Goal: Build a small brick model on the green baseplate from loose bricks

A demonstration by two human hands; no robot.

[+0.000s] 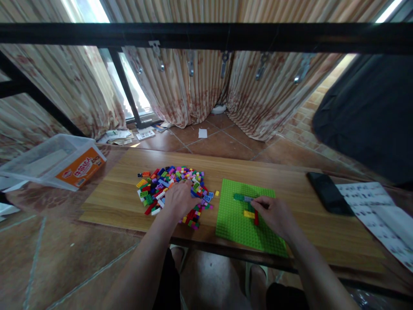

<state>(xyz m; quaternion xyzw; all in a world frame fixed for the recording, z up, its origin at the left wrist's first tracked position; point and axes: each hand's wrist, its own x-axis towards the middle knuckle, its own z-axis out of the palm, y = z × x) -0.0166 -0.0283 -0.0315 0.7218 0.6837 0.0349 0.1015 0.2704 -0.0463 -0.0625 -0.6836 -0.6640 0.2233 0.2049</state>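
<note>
My left hand (pixel 180 197) reaches into a heap of small colourful toy bricks (pixel 161 183). Its thumb stands apart from the fingers, whose tips are partly lost among the bricks. On the right, a light green baseplate (pixel 234 224) carries a dark green brick (pixel 238 197), a yellow brick (pixel 248 214) and a red brick (pixel 256 218). My right hand (pixel 271 212) is over the plate, thumb and fingers pinched at the end of a greyish brick (pixel 248 199) beside the dark green one. The fingers cover part of that greyish brick.
The wooden table (pixel 112 193) also holds a black phone (pixel 329 193) at right. Printed sheets (pixel 371 202) lie past it. A clear plastic box (pixel 64 159) with an orange label stands at left. A black bar (pixel 206 36) crosses in front of the curtains (pixel 180 90).
</note>
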